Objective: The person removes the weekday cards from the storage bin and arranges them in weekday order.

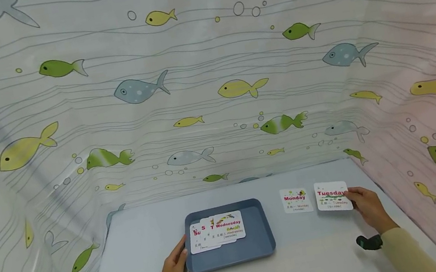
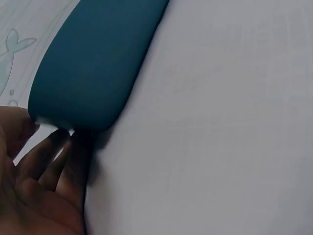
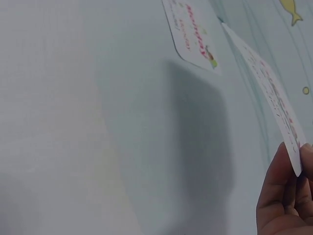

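A white flash card printed "Tuesday" (image 1: pixel 329 197) is pinched at its right edge by my right hand (image 1: pixel 370 209). In the right wrist view the card (image 3: pixel 271 93) stands tilted above the table, its shadow below, with thumb and fingers at one corner. To its left the "Monday" card (image 1: pixel 296 201) lies flat. My left hand (image 1: pixel 173 271) grips the left end of a blue-grey tray (image 1: pixel 259 240); the left wrist view shows its fingers against the tray's end (image 2: pixel 93 73). Overlapping cards lie in the tray, the "Wednesday" card (image 1: pixel 230 226) on top, others partly hidden.
The white table (image 1: pixel 132 246) runs back to a fish-patterned curtain (image 1: pixel 205 61) that encloses it at the back and both sides. A dark strap (image 1: pixel 369 242) is at the right wrist.
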Tool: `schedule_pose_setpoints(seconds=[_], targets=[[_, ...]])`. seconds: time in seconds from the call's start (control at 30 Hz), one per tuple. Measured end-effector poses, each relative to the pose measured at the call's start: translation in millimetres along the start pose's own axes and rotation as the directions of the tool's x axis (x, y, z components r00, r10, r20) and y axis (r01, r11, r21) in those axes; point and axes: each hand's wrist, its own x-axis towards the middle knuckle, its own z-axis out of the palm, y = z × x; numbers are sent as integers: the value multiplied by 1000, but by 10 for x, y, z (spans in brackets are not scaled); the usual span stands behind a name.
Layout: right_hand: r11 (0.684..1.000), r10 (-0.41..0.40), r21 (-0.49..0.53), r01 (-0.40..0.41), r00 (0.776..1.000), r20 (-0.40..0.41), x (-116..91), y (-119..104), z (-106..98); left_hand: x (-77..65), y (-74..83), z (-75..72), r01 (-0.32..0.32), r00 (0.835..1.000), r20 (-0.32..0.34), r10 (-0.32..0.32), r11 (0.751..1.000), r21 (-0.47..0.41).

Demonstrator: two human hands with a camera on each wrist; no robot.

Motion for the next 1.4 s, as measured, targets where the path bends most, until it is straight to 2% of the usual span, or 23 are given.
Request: schedule_pose_setpoints(seconds=[0.23,0.53,0.67,0.9,1.13,1.4], targets=[[998,-12,-60,11,1000,-8,134,-53,30,0,0,-3,-22,1000,0,22,1000,0],[997,4,-78,-7,999,-35,334,0,113,-8,12,0,-29,1000,-6,29,1000,0],[995,7,-101,-12,999,-42,353,-4,131,-5,17,2,-39,999,-12,39,999,7],[989,27,-141,-38,997,-78,356,-28,180,-8,24,-3,-2,1000,-4,2,1000,-12],[980,-2,-196,-15,996,-87,364,-80,236,5,30,5,-1,1000,-8,1,1000,1],[967,25,-246,-58,990,-137,402,-73,285,6,23,8,-4,1000,-4,4,1000,-12]])
